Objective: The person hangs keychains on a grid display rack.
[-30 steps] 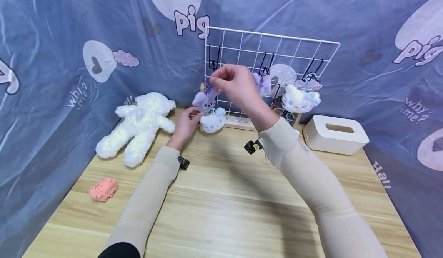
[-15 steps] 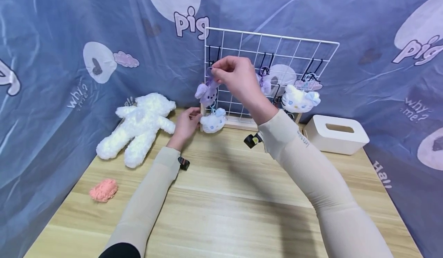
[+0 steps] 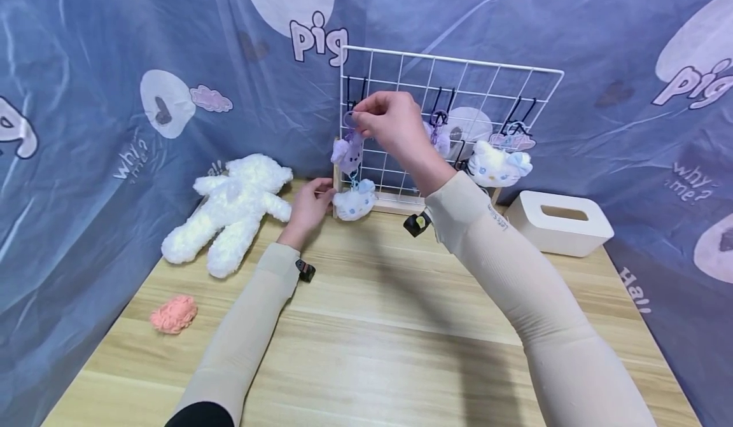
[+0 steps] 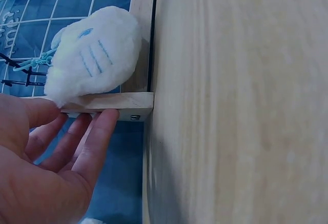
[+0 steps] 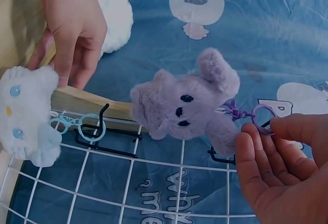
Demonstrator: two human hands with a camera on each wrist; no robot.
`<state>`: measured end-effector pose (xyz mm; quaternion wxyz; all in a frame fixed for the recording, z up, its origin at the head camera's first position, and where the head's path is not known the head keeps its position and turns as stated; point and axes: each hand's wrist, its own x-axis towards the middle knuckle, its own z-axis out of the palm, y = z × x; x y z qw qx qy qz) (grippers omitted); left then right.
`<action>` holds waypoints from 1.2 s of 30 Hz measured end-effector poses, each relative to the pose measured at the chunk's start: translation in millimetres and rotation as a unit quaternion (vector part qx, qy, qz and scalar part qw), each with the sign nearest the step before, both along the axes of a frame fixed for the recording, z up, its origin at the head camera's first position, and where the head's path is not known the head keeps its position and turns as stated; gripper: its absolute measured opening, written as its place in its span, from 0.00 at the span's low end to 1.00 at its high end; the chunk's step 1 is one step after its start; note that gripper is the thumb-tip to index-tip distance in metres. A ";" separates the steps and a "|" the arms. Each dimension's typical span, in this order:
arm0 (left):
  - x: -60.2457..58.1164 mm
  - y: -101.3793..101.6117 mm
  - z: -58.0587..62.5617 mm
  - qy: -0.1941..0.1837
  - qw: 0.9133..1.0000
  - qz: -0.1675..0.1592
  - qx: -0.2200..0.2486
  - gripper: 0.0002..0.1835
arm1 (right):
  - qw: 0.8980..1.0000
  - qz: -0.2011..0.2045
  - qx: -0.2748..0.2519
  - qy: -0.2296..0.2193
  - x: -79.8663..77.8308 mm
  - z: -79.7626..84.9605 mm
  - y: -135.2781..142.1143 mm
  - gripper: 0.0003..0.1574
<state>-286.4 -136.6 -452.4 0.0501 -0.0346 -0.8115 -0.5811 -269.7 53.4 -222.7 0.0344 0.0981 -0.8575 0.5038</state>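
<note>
My right hand [image 3: 395,121] pinches the purple ring [image 5: 264,117] of a purple plush keychain [image 5: 182,106] between thumb and fingers. The plush hangs before the left side of a white wire grid rack [image 3: 424,51], and the ring is close to an upper black hook [image 3: 347,90]. Fingertips of my left hand [image 4: 56,183] touch the outer side of the rack's wooden post [image 4: 123,101], low down by the table. Beside them a white cat plush keychain [image 4: 95,55] hangs by its light blue ring [image 5: 92,126] on a lower black hook.
Another purple plush [image 3: 439,139] and a larger white cat plush [image 3: 495,163] hang farther right on the rack. A white tissue box [image 3: 558,223] stands at the right. On the left lie a white fluffy plush body [image 3: 235,207] and a pink yarn bundle [image 3: 174,314].
My right hand has raised the purple keychain, then brought it slightly right and closer to the grid. The left hand has stayed at the post.
</note>
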 end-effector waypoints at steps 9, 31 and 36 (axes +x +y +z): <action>-0.7 1.1 0.9 0.004 1.000 0.005 0.001 0.20 | 1.000 -0.010 -0.012 0.003 0.9 2.5 -0.2 0.08; 1.2 1.2 1.6 -0.006 1.000 -0.005 -0.003 0.20 | 0.997 -0.056 0.046 0.038 -17.8 -8.3 -5.9 0.08; 2.7 0.8 2.6 -0.009 1.000 -0.008 -0.001 0.21 | 0.996 -0.073 0.045 0.033 -21.6 -9.1 -7.4 0.08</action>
